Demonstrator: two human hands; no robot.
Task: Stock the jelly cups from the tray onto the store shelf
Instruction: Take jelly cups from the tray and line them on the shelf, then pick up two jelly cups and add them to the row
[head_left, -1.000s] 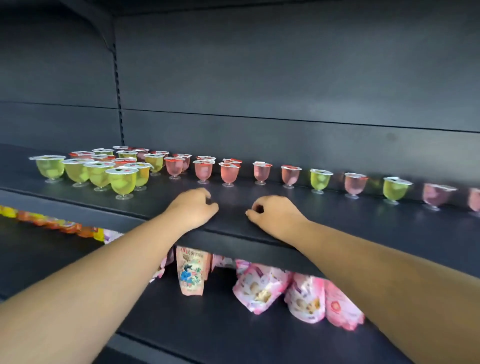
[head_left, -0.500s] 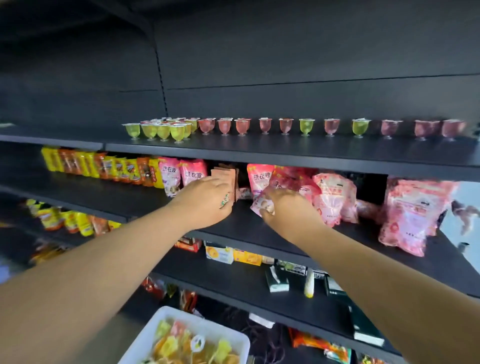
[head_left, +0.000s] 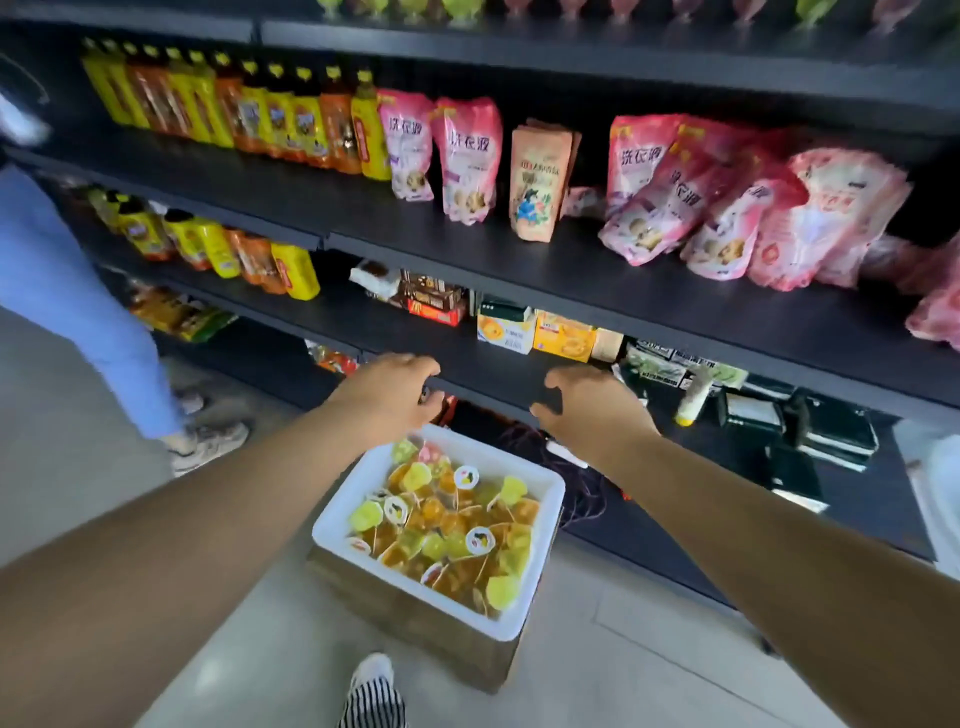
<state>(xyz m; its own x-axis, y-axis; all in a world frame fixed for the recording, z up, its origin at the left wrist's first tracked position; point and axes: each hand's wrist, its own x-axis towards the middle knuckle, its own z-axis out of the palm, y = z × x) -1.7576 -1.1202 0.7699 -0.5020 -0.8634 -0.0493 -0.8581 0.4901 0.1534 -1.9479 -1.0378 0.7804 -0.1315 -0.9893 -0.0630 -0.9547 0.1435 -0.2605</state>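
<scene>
Your left hand and right hand hover empty, fingers loosely curled, above the tray. Many jelly cups left; some line the top shelf.

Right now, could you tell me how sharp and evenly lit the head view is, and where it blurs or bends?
Head view: the white tray of jelly cups is sharpest, centre frame; both hands, left and right, are slightly soft; the pink pouches at right smear with blur; wide-angle bending curves the shelf edge; lighting is even, with mild sheen on the floor.
</scene>
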